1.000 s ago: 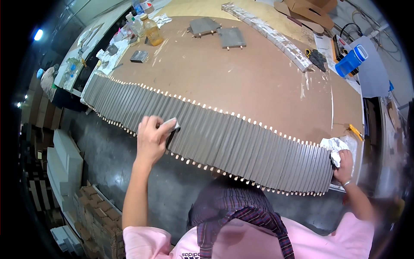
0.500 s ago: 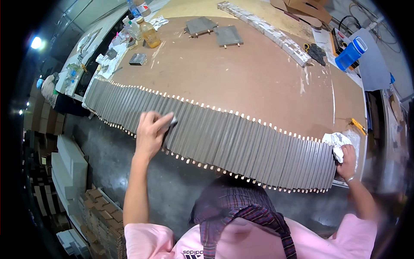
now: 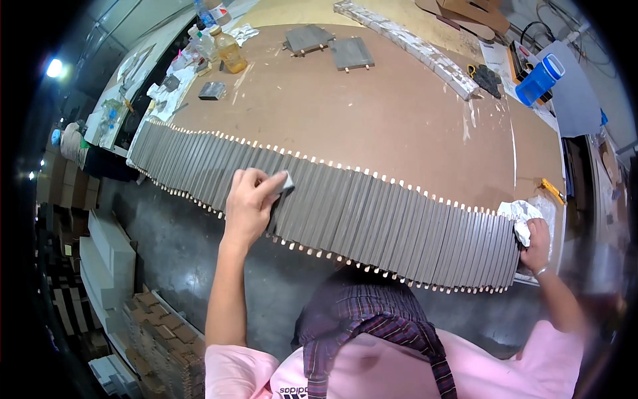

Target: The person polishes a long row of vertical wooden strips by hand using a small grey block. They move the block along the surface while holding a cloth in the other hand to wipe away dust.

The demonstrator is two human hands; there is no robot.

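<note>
A long row of thin grey slats [image 3: 372, 219] with pale peg-like ends lies side by side along the table's near edge. Over its left-middle part, my left hand [image 3: 249, 199] grips a small light-grey block [image 3: 286, 183], which looks like a sanding block and is pressed to the slats' upper faces. At the row's right end, my right hand [image 3: 537, 246] is closed around crumpled white paper [image 3: 522, 216] and rests against the last slat. Its fingertips are partly hidden by the paper.
On the brown tabletop [image 3: 425, 139] lie two grey panels [image 3: 352, 53], [image 3: 309, 38], a small grey block [image 3: 212, 91] and a long white-streaked bar [image 3: 412, 50]. Bottles [image 3: 229, 53] stand back left, a blue jug [image 3: 539, 80] back right. A yellow utility knife [image 3: 553, 191] lies near my right hand.
My left hand has slid the block to the right along the slats. My right hand has stayed at the row's end.
</note>
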